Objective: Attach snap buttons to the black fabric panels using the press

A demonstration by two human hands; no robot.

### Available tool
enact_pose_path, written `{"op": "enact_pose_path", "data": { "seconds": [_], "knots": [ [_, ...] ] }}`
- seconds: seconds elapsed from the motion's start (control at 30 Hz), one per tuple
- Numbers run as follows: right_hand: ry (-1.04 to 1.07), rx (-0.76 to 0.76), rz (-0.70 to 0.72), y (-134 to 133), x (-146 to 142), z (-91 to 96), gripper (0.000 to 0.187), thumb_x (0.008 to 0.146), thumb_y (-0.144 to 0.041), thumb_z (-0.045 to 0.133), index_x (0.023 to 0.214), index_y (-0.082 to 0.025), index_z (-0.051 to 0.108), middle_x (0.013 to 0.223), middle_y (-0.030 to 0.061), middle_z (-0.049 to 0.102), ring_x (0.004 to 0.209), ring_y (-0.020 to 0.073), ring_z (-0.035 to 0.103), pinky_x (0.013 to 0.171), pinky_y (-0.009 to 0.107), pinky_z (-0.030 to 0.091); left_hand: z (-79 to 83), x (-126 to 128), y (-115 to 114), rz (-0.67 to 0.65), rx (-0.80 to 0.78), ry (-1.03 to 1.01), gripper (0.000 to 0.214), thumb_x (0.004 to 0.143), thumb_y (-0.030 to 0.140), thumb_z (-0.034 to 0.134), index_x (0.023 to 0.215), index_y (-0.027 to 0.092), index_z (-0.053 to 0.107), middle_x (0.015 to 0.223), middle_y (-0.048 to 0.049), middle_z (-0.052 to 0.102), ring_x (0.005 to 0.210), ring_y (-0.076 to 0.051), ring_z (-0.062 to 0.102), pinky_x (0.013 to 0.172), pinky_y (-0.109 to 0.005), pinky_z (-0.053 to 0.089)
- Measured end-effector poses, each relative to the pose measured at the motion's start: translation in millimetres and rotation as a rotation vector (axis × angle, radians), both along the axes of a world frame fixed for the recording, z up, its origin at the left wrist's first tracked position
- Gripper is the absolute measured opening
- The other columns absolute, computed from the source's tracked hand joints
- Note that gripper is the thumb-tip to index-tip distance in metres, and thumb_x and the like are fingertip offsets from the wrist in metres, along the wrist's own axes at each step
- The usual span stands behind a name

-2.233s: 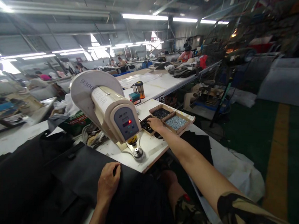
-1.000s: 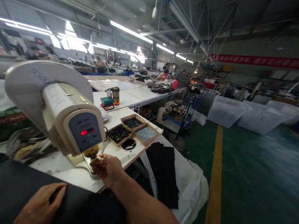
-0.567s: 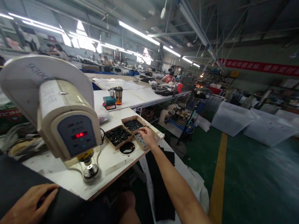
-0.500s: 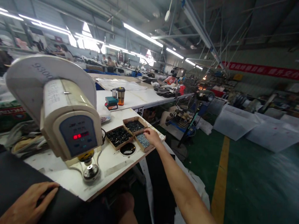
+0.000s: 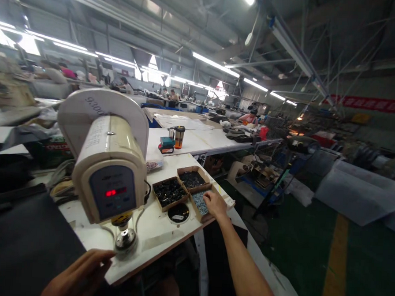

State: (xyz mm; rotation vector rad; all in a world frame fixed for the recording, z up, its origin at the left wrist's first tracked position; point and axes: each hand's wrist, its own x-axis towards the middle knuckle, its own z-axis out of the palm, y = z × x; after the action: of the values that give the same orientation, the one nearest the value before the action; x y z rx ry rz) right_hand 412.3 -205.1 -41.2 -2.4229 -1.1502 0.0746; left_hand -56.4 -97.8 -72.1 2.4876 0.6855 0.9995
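Note:
My right hand (image 5: 215,203) reaches over a cardboard box of small grey-blue metal pieces (image 5: 199,202). Its thumb and fingertips are pinched together, and what lies between them is too small to make out. At the lower left, my left hand (image 5: 81,272) is closed at the edge of a dark sheet of fabric (image 5: 20,240), with the fingertips near the round metal die of a press machine (image 5: 125,239). The machine's head (image 5: 112,174) carries a red lit display. Black small parts fill a second box (image 5: 170,193), and dark pieces lie in a third box (image 5: 192,178).
A round hole (image 5: 178,212) with dark pieces in it is set in the white table (image 5: 159,247). Behind stand a drink bottle (image 5: 179,137) and a teal battery-like block (image 5: 166,144). Another machine (image 5: 255,177) stands right, and people sit at far benches.
The view has swung left, so the scene sits further right. My left hand has come closer to the die along the fabric. My right hand stays at the box of metal pieces.

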Motion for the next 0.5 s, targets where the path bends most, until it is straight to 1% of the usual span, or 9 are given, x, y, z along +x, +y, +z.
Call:
{"op": "enact_pose_path", "data": {
  "seconds": [0.03, 0.07, 0.1, 0.17, 0.2, 0.3, 0.37, 0.43, 0.5],
  "knots": [
    [-0.017, 0.006, -0.028, 0.4, -2.1, -0.7, 0.026, 0.099, -0.039, 0.053, 0.108, -0.031, 0.076, 0.106, 0.0039, 0.078, 0.101, 0.0227, 0.069, 0.082, 0.031, 0.045, 8.9, 19.9, -10.6, -0.033, -0.003, 0.003, 0.031, 0.096, 0.043, 0.055, 0.123, 0.055, 0.061, 0.108, 0.016, 0.076, 0.086, -0.019, 0.078, 0.071, -0.026, 0.066],
    [-0.036, 0.013, -0.051, 0.6, -4.2, -1.2, 0.027, 0.099, -0.039, 0.052, 0.109, -0.032, 0.076, 0.106, 0.0037, 0.078, 0.101, 0.0228, 0.069, 0.081, 0.031, 0.045, 19.3, 42.3, -19.8, -0.076, -0.013, 0.014, 0.028, 0.097, 0.041, 0.056, 0.123, 0.048, 0.063, 0.112, 0.0102, 0.076, 0.091, -0.019, 0.077, 0.079, -0.026, 0.065],
    [-0.055, 0.019, -0.068, 0.6, -6.2, -1.5, 0.027, 0.098, -0.039, 0.052, 0.108, -0.033, 0.076, 0.105, 0.0031, 0.079, 0.1, 0.0227, 0.07, 0.081, 0.031, 0.045, 30.6, 66.6, -26.8, -0.103, -0.008, 0.011, 0.026, 0.098, 0.037, 0.057, 0.123, 0.041, 0.065, 0.111, 0.0055, 0.076, 0.091, -0.018, 0.077, 0.081, -0.025, 0.064],
    [-0.086, 0.031, -0.085, 0.0, -9.5, -1.9, 0.026, 0.097, -0.037, 0.053, 0.106, -0.035, 0.077, 0.103, 0.0012, 0.079, 0.098, 0.022, 0.07, 0.081, 0.03, 0.046, 52.3, 118.6, -32.2, -0.179, -0.028, 0.005, 0.023, 0.101, 0.032, 0.053, 0.121, 0.032, 0.065, 0.106, -0.0002, 0.076, 0.088, -0.016, 0.074, 0.079, -0.024, 0.061],
    [-0.095, 0.034, -0.085, -0.6, -10.7, -2.2, 0.025, 0.096, -0.036, 0.054, 0.105, -0.035, 0.077, 0.103, 0.0004, 0.079, 0.097, 0.0215, 0.071, 0.081, 0.03, 0.046, 61.1, 145.4, -29.8, -0.205, -0.047, -0.011, 0.024, 0.103, 0.03, 0.051, 0.122, 0.029, 0.065, 0.106, -0.002, 0.075, 0.088, -0.016, 0.073, 0.08, -0.024, 0.059],
    [-0.104, 0.037, -0.082, -2.6, -12.1, -2.9, 0.026, 0.095, -0.034, 0.054, 0.103, -0.036, 0.078, 0.1, -0.0008, 0.08, 0.096, 0.0209, 0.071, 0.083, 0.029, 0.047, 76.3, 224.1, -4.3, -0.284, -0.086, -0.086, 0.022, 0.104, 0.027, 0.048, 0.117, 0.023, 0.065, 0.107, -0.0057, 0.073, 0.091, -0.016, 0.071, 0.082, -0.025, 0.056],
    [-0.101, 0.04, -0.085, -2.7, -11.4, -3.1, 0.026, 0.094, -0.034, 0.054, 0.104, -0.036, 0.078, 0.1, -0.0008, 0.08, 0.097, 0.0212, 0.071, 0.084, 0.029, 0.048, 79.3, 272.0, 21.7, -0.264, -0.07, -0.081, 0.021, 0.102, 0.021, 0.048, 0.113, 0.021, 0.066, 0.108, -0.0067, 0.072, 0.094, -0.017, 0.07, 0.086, -0.027, 0.054],
    [-0.099, 0.042, -0.083, -1.0, -9.5, -2.9, 0.027, 0.094, -0.034, 0.054, 0.106, -0.037, 0.078, 0.102, -0.0009, 0.08, 0.099, 0.0218, 0.071, 0.086, 0.03, 0.049, 80.7, 313.4, 46.9, -0.193, -0.026, 0.042, 0.023, 0.1, 0.017, 0.048, 0.111, 0.019, 0.068, 0.108, -0.0081, 0.071, 0.097, -0.019, 0.07, 0.088, -0.029, 0.053],
    [-0.098, 0.03, -0.068, 1.4, -7.2, -3.1, 0.028, 0.094, -0.034, 0.053, 0.107, -0.037, 0.078, 0.106, -0.0007, 0.079, 0.101, 0.0233, 0.072, 0.088, 0.032, 0.05, 82.2, 345.3, 65.3, -0.134, -0.002, 0.18, 0.024, 0.098, 0.014, 0.049, 0.107, 0.017, 0.071, 0.106, -0.0097, 0.071, 0.099, -0.021, 0.07, 0.089, -0.03, 0.053]
  ]
}}
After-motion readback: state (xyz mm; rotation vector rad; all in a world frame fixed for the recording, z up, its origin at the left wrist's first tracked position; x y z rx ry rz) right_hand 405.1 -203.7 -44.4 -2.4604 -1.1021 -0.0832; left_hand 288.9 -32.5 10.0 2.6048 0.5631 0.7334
